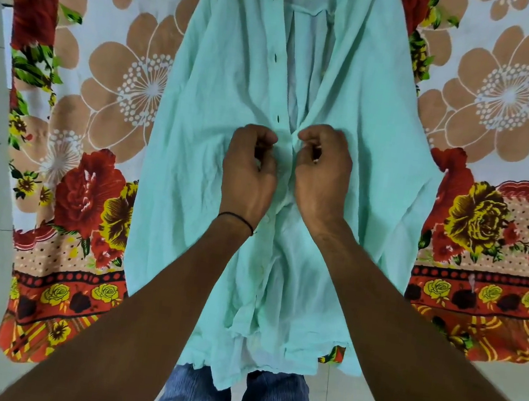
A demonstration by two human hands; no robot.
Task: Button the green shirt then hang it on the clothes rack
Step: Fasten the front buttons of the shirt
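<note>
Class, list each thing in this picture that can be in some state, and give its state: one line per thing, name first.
Green shirt: spread out, wrinkled, front closed below the hands, open above them.
Buttonholes: the three visible above the hands are empty.
Left hand: closed, pinching the shirt's left front edge.
Right hand: closed, pinching the shirt's right front edge.
Flowered sheet: spread flat under the shirt.

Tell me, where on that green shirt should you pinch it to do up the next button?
Grip the green shirt at its two front edges just above the hands, from the front. The left hand takes the buttonhole strip, the right hand the opposite edge. Above the hands the front hangs open, so both edges are free to pinch there.
</note>
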